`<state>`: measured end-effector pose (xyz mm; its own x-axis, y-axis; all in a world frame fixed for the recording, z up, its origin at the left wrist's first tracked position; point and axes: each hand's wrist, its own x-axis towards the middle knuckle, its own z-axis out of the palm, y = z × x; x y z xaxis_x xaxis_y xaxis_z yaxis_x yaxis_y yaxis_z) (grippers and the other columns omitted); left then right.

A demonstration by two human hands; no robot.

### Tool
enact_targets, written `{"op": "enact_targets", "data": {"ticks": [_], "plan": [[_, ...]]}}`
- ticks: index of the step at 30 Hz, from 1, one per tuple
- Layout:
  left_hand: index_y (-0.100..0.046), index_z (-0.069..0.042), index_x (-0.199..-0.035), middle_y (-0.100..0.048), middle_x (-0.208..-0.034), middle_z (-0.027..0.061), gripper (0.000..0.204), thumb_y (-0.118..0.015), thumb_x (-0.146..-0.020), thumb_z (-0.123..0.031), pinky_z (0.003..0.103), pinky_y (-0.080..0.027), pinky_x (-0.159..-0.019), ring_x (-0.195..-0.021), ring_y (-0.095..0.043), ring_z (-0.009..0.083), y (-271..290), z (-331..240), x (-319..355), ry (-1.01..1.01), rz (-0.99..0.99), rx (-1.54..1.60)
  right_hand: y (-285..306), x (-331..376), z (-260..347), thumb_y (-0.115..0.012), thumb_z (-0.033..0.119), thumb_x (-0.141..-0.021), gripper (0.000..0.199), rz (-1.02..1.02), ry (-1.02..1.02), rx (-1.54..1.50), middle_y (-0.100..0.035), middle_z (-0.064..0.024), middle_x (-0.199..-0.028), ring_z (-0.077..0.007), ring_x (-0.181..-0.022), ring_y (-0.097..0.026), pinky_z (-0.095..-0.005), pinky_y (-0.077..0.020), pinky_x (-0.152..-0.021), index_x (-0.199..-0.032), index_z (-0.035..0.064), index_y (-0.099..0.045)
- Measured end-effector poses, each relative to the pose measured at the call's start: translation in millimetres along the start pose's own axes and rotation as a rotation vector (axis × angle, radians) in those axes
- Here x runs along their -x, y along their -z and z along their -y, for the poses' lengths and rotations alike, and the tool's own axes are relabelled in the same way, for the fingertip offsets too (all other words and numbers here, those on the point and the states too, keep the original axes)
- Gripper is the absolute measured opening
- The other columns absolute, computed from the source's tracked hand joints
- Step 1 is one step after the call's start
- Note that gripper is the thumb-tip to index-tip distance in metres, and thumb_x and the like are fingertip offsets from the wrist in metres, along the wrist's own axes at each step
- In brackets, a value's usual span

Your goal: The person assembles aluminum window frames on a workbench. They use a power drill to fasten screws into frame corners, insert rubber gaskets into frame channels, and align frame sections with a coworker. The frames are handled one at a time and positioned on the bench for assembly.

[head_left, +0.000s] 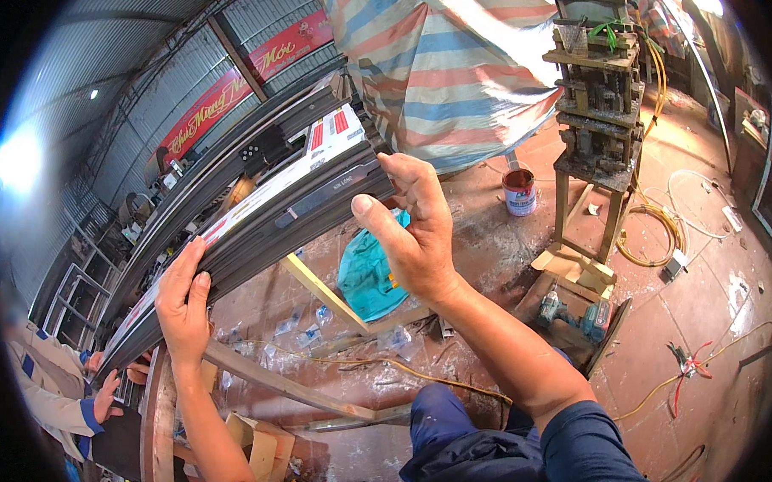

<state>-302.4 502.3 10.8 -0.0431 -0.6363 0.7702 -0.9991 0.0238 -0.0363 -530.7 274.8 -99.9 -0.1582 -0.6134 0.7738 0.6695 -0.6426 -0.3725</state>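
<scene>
A long stack of dark grey metal profile bars [259,228] runs from the lower left up toward the middle, with a white and red wrapped strip on top. My left hand [182,302] lies flat against the near side of the stack, fingers pressed on its edge. My right hand [412,229] hovers just off the stack's far end, fingers spread and curled, holding nothing.
Another person's hands [109,393] and light sleeves are at the lower left by the bars. On the floor lie wooden slats [325,294], a teal bag [368,274], a paint can [519,192], yellow cable [649,250] and a machine on a stand [596,104].
</scene>
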Motion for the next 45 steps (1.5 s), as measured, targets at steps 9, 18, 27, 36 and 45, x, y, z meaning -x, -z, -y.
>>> {"op": "enact_targets", "data": {"ticks": [9, 18, 27, 36, 45], "plan": [[-0.074, -0.002, -0.134, -0.075, -0.135, 0.015, 0.036, -0.074, -0.101, -0.017, 0.04, -0.047, -0.114, -0.127, -0.069, 0.0288, -6.1, 9.6, 5.6, 0.077, -0.11, 0.014, 2.0, 7.3, -13.0, -0.081, 0.013, -0.095, 0.061, 0.001, 0.035, 0.038, -0.057, -0.0104, -0.135, -0.0133, -0.1, -0.061, -0.0285, -0.0537, -0.082, -0.149, 0.0041, -0.054], [-0.066, 0.0, -0.144, -0.062, -0.152, 0.0188, 0.059, -0.062, -0.108, -0.047, 0.051, -0.036, -0.12, -0.141, -0.057, 0.0368, -44.1, 29.5, 55.8, 0.061, -0.568, -0.359, -0.8, 10.6, -9.1, -0.078, 0.012, -0.098, 0.064, -0.015, -0.034, -0.049, -0.056, -0.0116, -0.143, -0.0106, -0.097, -0.062, -0.0271, -0.0544, -0.086, -0.155, 0.0032, -0.05], [-0.048, -0.006, -0.16, -0.046, -0.167, 0.0138, 0.096, -0.082, -0.087, -0.059, 0.057, -0.031, -0.122, -0.151, -0.046, 0.0374, -49.4, 35.3, 92.6, 0.392, -0.604, -0.58, -2.0, 8.5, 12.9, -0.07, 0.007, -0.105, 0.068, 0.079, -0.097, -0.078, -0.054, -0.0092, -0.147, -0.0115, -0.11, -0.061, -0.0275, -0.0508, -0.096, -0.165, 0.0006, -0.038], [-0.049, -0.008, -0.159, -0.05, -0.163, 0.0158, 0.08, -0.083, -0.093, -0.037, 0.054, -0.036, -0.122, -0.153, -0.044, 0.0382, -40.8, 42.2, 105.1, 0.351, -0.531, -0.541, 35.3, 7.6, 10.5, -0.068, 0.018, -0.105, 0.069, 0.283, -0.116, 0.122, -0.041, -0.0153, -0.162, -0.0249, -0.147, -0.046, -0.04, -0.0402, -0.121, -0.165, -0.0008, -0.041], [-0.048, -0.007, -0.16, -0.048, -0.164, 0.0172, 0.076, -0.082, -0.093, -0.02, 0.054, -0.035, -0.125, -0.155, -0.041, 0.0396, -44.2, 33.5, 103.5, 0.389, -0.523, -0.468, 41.9, 5.8, 15.1, -0.084, 0.039, -0.095, 0.104, 0.397, -0.189, 0.134, -0.028, -0.0151, -0.173, -0.0299, -0.149, -0.047, -0.0457, -0.0484, -0.116, -0.173, 0.0084, -0.023]]}}
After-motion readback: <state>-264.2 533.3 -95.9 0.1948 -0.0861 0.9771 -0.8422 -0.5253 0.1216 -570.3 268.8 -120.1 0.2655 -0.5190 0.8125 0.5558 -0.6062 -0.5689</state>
